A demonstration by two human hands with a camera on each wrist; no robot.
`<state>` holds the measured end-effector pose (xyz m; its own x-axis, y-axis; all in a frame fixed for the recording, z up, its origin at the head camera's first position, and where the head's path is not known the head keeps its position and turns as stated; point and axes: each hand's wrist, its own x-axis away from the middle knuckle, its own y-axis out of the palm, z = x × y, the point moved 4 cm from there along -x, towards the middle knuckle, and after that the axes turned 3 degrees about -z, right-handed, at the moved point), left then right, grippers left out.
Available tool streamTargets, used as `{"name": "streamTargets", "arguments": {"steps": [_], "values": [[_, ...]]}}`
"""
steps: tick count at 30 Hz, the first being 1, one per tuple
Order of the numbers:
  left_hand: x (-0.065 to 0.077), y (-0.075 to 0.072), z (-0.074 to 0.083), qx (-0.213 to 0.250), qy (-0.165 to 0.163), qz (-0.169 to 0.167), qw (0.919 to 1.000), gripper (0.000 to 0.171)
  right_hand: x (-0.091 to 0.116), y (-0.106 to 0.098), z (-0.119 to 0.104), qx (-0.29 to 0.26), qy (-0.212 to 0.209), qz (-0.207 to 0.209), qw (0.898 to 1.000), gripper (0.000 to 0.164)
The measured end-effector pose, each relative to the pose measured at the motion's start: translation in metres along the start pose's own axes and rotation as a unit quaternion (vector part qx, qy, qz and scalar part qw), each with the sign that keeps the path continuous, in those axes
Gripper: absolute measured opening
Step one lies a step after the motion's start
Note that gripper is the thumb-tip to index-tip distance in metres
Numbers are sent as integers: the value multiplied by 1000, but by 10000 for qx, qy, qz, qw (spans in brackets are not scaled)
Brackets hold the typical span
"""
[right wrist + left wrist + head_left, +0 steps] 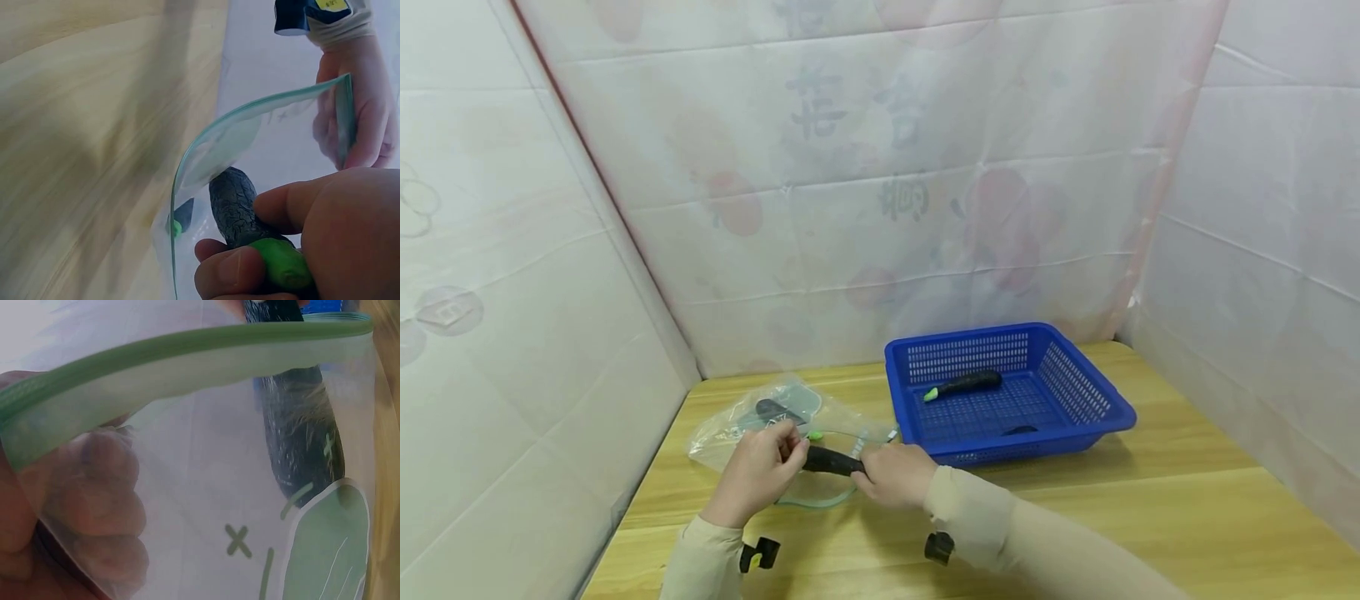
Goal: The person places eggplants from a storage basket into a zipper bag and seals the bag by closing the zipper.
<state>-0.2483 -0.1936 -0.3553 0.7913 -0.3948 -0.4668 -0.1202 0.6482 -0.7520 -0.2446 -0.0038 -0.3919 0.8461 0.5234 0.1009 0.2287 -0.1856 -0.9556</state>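
My right hand (897, 475) grips a dark eggplant (831, 461) by its green cap (284, 262), thumb and fingers around that end. The blunt end points into the mouth of a clear zip bag (718, 429); in the left wrist view it shows through the plastic, below the green zip rim (187, 351). With curled fingers my left hand (762, 467) pinches the bag's edge at one side of the mouth, holding it apart. Another eggplant (777, 411) lies inside the bag, its green tip toward the opening.
At the back right stands a blue plastic basket (1105, 408) with slotted walls. One eggplant (976, 382) lies in it, and a second dark piece (1021, 430) is mostly hidden by the front wall. Printed sheeting (865, 208) encloses the wooden table (1075, 517) at back and sides.
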Motion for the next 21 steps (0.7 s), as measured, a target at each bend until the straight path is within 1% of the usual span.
{"name": "streamTargets", "arguments": {"steps": [5,9,16,21], "values": [[0,0,0,37,-58,-46,10000,30,-11,5,-2,-67,78,-48,9999,33],[1,0,0,63,-70,-83,9999,30,-22,10,-4,-8,170,-91,9998,32],[0,0,0,8,1,-2,10000,29,-39,15,-8,190,298,-219,9991,34],[0,0,1,8,-27,-16,10000,28,-48,15,-11,140,341,-283,9989,32]]}}
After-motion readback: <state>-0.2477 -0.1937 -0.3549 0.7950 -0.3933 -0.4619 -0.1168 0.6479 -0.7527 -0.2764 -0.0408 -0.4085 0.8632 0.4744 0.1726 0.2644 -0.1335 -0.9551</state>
